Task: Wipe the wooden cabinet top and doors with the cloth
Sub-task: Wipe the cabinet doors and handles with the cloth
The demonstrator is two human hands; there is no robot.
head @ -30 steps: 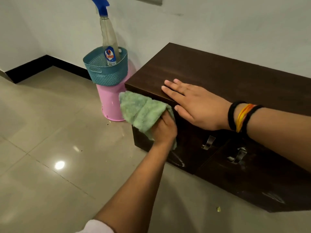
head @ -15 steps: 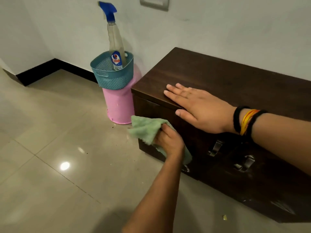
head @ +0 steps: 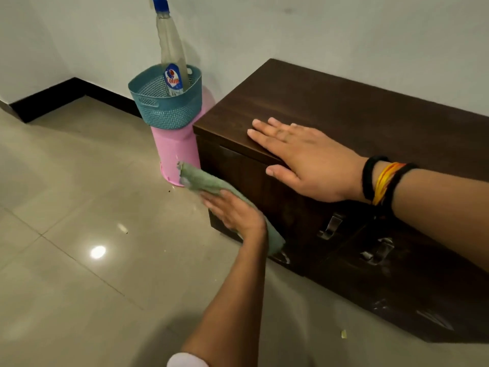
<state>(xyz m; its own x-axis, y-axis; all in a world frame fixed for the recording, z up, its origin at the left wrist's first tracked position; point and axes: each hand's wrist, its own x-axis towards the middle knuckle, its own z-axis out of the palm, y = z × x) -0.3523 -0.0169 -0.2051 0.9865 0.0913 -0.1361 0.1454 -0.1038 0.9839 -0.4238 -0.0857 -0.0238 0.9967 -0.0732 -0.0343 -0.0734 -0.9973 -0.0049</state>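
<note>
Your left hand (head: 232, 211) presses the green microfibre cloth (head: 209, 181) flat against the left door of the low dark-brown wooden cabinet (head: 344, 107), fingers extended over the fabric; whether the thumb pinches it is hard to tell. Your right hand (head: 301, 160) lies open, palm down, on the cabinet top near its front left corner. Just beside the cabinet, a teal plastic basket (head: 164, 107) sits on a pink bucket (head: 174, 152).

I saw a clear spray bottle with a blue trigger (head: 171, 56) standing tilted in a teal perforated plastic basket (head: 165, 103), which sat atop an upturned pink plastic bucket (head: 174, 152) on the glossy beige tiled floor (head: 79, 234).
</note>
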